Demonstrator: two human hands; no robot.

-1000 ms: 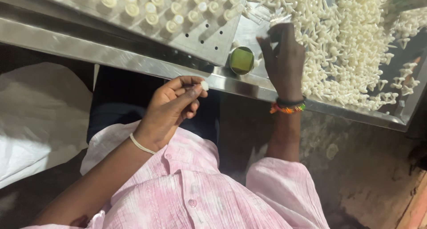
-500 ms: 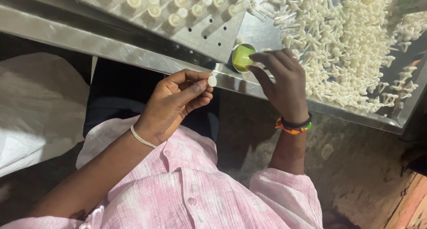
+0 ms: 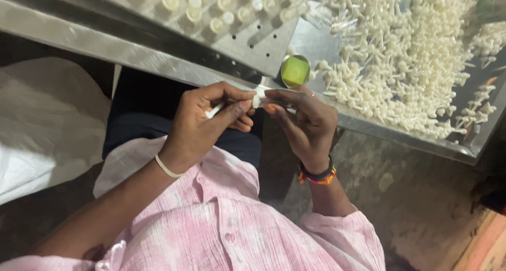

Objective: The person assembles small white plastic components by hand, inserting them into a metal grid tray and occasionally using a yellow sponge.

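Observation:
My left hand (image 3: 208, 118) pinches a small white plastic piece (image 3: 256, 100) between thumb and forefinger, just below the edge of a steel table (image 3: 105, 47). My right hand (image 3: 303, 121) meets it from the right, fingertips closed on the same piece or on a part pressed against it; I cannot tell which. Both hands hover over my lap, in front of my pink shirt. A big heap of small white plastic pieces (image 3: 400, 65) lies on the table beyond my right hand. A perforated metal rack (image 3: 237, 23) holds rows of white capped tubes.
A small round green-filled dish (image 3: 295, 71) sits on the table just above my hands. A white sack (image 3: 42, 123) lies at the left on the floor. Stained concrete floor (image 3: 421, 197) shows at the right.
My right hand came off the heap on the table and dropped down to meet my left hand. The left hand rose slightly, and both now close together on the white piece.

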